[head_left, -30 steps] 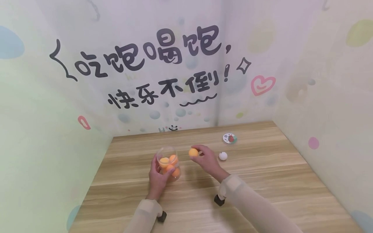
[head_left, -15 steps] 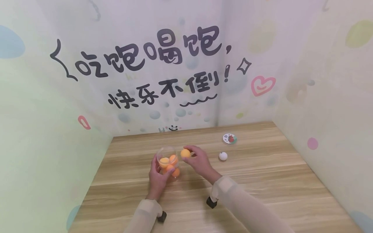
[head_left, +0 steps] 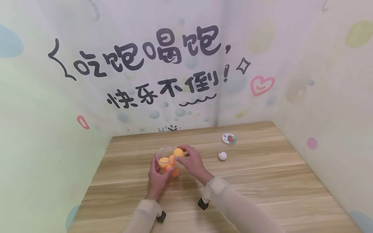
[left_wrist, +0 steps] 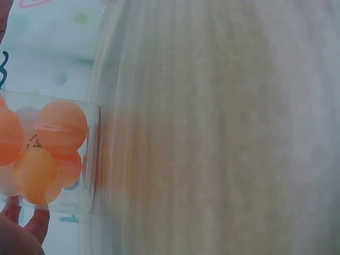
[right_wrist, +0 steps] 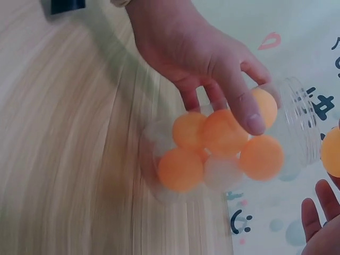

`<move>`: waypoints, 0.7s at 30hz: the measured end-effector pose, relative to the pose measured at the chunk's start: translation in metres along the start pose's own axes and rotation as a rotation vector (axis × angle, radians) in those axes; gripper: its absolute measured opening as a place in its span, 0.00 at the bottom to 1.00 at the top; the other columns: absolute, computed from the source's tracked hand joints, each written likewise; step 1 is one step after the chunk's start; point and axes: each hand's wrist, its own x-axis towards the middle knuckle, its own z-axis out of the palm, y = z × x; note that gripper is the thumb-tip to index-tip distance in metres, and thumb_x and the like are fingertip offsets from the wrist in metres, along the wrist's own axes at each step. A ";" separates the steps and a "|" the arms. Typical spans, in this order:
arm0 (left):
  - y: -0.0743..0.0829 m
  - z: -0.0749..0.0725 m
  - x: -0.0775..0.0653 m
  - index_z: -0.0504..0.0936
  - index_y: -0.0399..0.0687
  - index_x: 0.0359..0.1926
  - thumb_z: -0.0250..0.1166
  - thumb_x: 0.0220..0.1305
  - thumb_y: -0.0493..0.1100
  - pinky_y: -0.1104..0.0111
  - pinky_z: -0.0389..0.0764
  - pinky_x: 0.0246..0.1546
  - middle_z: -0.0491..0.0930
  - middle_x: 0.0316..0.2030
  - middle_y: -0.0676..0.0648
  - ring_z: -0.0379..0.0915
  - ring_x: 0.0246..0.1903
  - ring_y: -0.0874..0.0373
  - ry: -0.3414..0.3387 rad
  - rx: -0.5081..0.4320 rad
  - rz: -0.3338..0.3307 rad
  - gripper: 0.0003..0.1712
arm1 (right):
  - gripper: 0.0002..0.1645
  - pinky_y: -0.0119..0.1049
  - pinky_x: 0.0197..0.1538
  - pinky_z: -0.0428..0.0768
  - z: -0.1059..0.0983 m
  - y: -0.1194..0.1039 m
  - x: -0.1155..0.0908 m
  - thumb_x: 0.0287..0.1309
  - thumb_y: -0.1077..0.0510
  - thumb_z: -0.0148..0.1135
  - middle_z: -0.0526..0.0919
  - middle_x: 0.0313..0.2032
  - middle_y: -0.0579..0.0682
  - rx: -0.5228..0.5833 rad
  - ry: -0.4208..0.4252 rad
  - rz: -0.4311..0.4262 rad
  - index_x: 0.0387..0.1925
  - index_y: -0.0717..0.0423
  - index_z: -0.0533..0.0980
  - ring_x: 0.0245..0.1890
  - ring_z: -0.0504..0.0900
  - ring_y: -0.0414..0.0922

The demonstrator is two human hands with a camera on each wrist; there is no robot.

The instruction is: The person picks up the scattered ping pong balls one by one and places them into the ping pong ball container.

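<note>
A clear plastic jar without its lid holds several orange table tennis balls and a whitish one. My left hand grips the jar's side, thumb across the front, fingers behind. In the right wrist view that hand lies along the jar wall. Between thumb and fingers, my right hand pinches an orange table tennis ball by the right side of the jar's mouth. That same ball appears just beyond the rim in the right wrist view.
A white ball lies on the wooden table to the right of my right hand. Farther back is a round printed lid. Decorated walls border the table behind and at both sides.
My right hand has moved left with the orange table tennis ball, from beside the jar to its rim. The left hand and jar have stayed in place.
</note>
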 end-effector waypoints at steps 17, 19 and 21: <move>-0.002 -0.001 0.000 0.59 0.48 0.72 0.78 0.49 0.41 0.47 0.62 0.64 0.67 0.65 0.38 0.62 0.65 0.46 0.002 -0.039 0.001 0.53 | 0.24 0.41 0.48 0.79 0.022 -0.004 0.006 0.56 0.56 0.70 0.79 0.52 0.48 0.028 -0.017 0.070 0.55 0.55 0.77 0.51 0.75 0.45; -0.003 -0.001 0.000 0.59 0.50 0.72 0.78 0.48 0.43 0.48 0.63 0.64 0.68 0.65 0.40 0.63 0.65 0.47 0.004 -0.035 0.004 0.52 | 0.24 0.40 0.48 0.78 0.024 -0.005 0.007 0.56 0.55 0.70 0.79 0.52 0.47 0.014 -0.026 0.093 0.55 0.54 0.77 0.52 0.74 0.44; -0.002 -0.001 0.000 0.60 0.52 0.72 0.78 0.48 0.45 0.49 0.63 0.64 0.68 0.65 0.42 0.63 0.65 0.48 0.006 -0.027 0.001 0.52 | 0.24 0.40 0.48 0.78 0.025 -0.005 0.008 0.57 0.55 0.69 0.78 0.53 0.47 -0.003 -0.036 0.114 0.55 0.54 0.77 0.53 0.74 0.44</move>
